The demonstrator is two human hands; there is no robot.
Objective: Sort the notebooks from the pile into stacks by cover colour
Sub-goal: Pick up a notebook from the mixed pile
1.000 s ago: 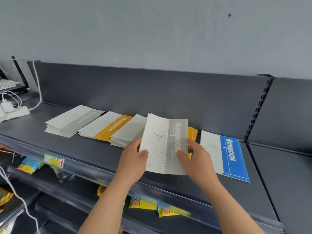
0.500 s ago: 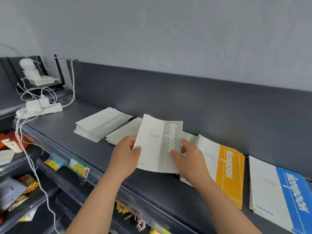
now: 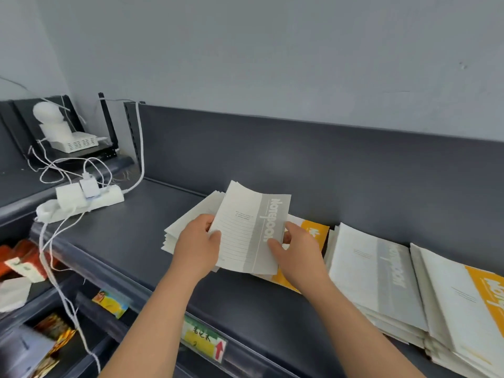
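I hold a grey-banded notebook (image 3: 251, 230) up over the dark shelf (image 3: 131, 230). My left hand (image 3: 197, 245) grips its left edge, thumb on the cover. Its right edge is pinched by my right hand (image 3: 296, 253). Just behind and left of it lies a stack of grey notebooks (image 3: 188, 223), partly hidden by my left hand. Under my right hand sits a stack topped by an orange notebook (image 3: 316, 236). Further right lie another grey-topped pile (image 3: 379, 279) and an orange-topped pile (image 3: 469, 304).
A white power strip (image 3: 81, 200) with plugs and trailing cables sits at the shelf's left end, beside a white router (image 3: 73, 143). The grey back panel (image 3: 300, 165) rises behind the stacks. Lower shelves hold snack packets (image 3: 109, 302) and a yellow price label (image 3: 203, 342).
The held notebook has travelled left along the shelf, now above the leftmost grey stack. My view swung left too; the blue notebook has left the frame.
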